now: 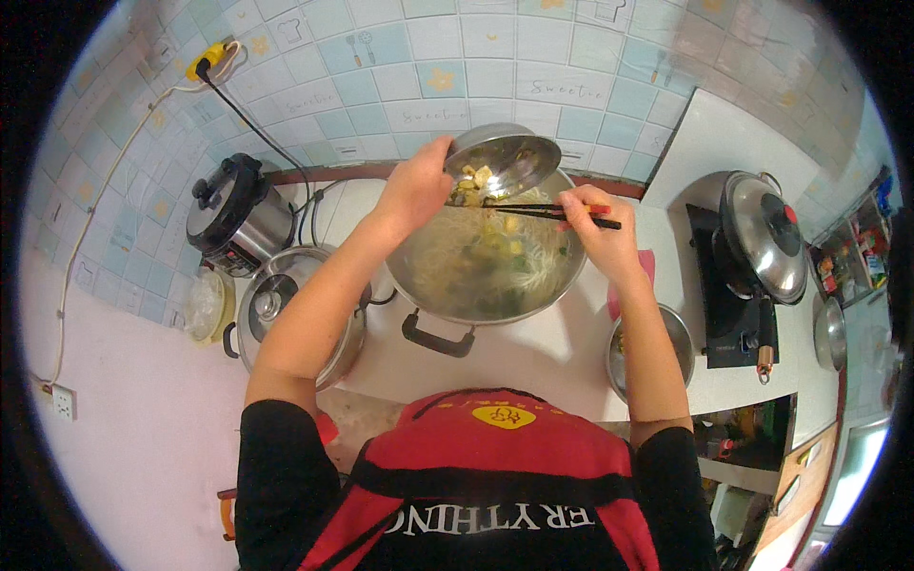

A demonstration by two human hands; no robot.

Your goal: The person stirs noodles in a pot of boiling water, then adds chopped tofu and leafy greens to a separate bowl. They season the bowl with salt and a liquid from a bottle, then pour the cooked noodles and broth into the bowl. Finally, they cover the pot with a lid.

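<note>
My left hand [418,184] grips the rim of a steel bowl [532,153], tilted on its side over a wide metal pot [435,303]. Yellow chunks of food [477,182] lie at the bowl's lower lip. In my right hand [603,225] is a pair of black chopsticks [525,210] with red near the upper end, their tips at the bowl's lip among the food. Below, the pot holds pale noodles [532,268] with green leaves and yellow pieces in cloudy broth. A black side handle [439,339] sticks out from the pot towards me.
An electric pressure cooker [250,228] and a glass-lidded pot [343,350] stand at left. At right, a second steel bowl [678,332] sits partly beneath my forearm, by a pink cloth [646,265]. Farther right, a lidded wok [764,243] rests on a black induction cooker [735,342].
</note>
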